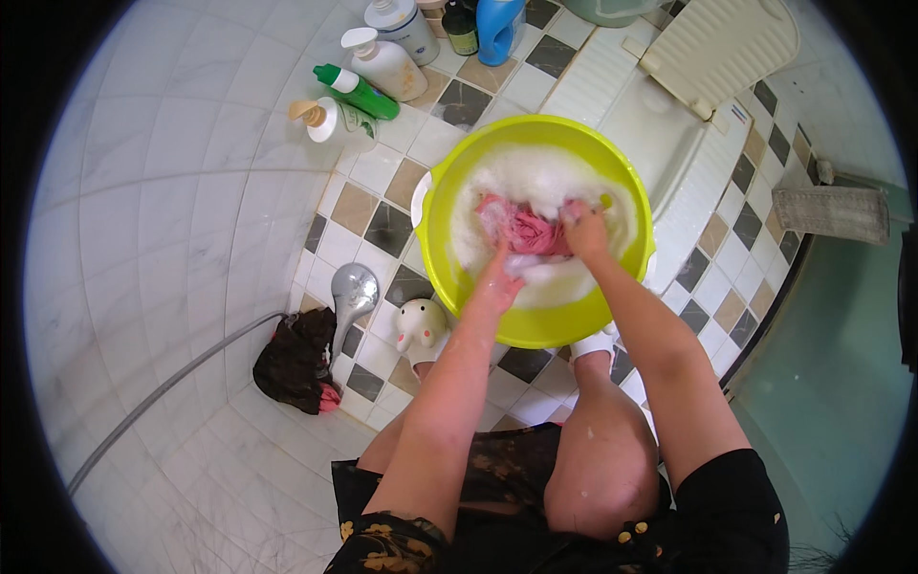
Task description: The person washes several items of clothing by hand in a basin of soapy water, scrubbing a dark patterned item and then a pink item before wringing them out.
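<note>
A bunched pink cloth (pixel 532 232) lies in a yellow-green basin (pixel 442 206) full of white suds (pixel 545 172). From the right, my right hand (pixel 585 231) is closed on the cloth's right end. My left hand (pixel 497 279) is at the cloth's lower left, its thumb sticking out to the side. Its fingers reach into the left part of the cloth, and their tips are hidden by fabric and foam. Both forearms are wet, with foam on the left wrist.
Several bottles, including a green one (pixel 356 91) and a blue one (pixel 497 31), stand along the left wall. A shower head (pixel 355 290) and a dark patterned garment (pixel 298 359) lie at left. Right of the basin is a white washboard-like slab (pixel 660 124); a grey cloth (pixel 830 212) hangs over the glass edge.
</note>
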### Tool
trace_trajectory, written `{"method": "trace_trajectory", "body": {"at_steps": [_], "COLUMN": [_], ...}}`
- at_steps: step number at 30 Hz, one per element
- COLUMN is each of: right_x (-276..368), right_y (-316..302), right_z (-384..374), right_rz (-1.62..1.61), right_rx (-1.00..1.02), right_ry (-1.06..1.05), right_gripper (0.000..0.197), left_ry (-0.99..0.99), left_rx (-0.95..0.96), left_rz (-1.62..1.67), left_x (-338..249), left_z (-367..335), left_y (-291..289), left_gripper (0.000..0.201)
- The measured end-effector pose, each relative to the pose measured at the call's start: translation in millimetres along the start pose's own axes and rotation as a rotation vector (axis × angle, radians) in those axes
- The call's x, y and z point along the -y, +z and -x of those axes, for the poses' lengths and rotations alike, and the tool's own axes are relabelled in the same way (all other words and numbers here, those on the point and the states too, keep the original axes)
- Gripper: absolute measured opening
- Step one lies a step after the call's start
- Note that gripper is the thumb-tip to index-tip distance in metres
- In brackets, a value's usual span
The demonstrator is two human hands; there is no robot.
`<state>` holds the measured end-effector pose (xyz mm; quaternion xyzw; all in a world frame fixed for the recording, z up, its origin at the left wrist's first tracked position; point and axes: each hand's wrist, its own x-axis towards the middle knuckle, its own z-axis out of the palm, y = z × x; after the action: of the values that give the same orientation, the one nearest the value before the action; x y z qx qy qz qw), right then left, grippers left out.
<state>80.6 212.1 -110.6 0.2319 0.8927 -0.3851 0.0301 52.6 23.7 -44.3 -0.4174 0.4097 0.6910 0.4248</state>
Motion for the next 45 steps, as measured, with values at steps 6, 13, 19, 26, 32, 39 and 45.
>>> {"method": "trace_trajectory", "body": {"at_steps": [6,13,19,26,32,39,45], "right_x": [133,147,55,128,178,52,50], "right_y": [-15,-43,-46,-27,-45,-35,-5], "right_z": [87,60,-1,66,89,7,20], "right_rz": [-0.582,-0.161,0.048,-0.759,-0.206,0.279,-0.372], "right_rx": [0.568,0.102,-0.2,0.593,0.183,-0.042,0.349], "right_ry": [-0.06,0.004,0.161,0.393,-0.081,-0.009,0.29], "right_gripper": [0.033,0.026,0.036,0.028,0.03,0.025,0.028], "left_ry": [0.0,0.318,0.366,0.095,0.257,0.237,-0.084], "left_rx": [0.195,0.346,0.005,0.312,0.361,0.101,0.19], "left_rz": [0.084,-0.035,-0.476,-0.063,0.031,-0.083,0.006], "left_x": [-24,9,-4,-21,-25,1,-6], "left_z": [20,5,-4,-13,19,7,4], "left_y": [-5,-3,31,-9,1,26,-3], "left_gripper": [0.051,0.044,0.041,0.06,0.053,0.053,0.07]}}
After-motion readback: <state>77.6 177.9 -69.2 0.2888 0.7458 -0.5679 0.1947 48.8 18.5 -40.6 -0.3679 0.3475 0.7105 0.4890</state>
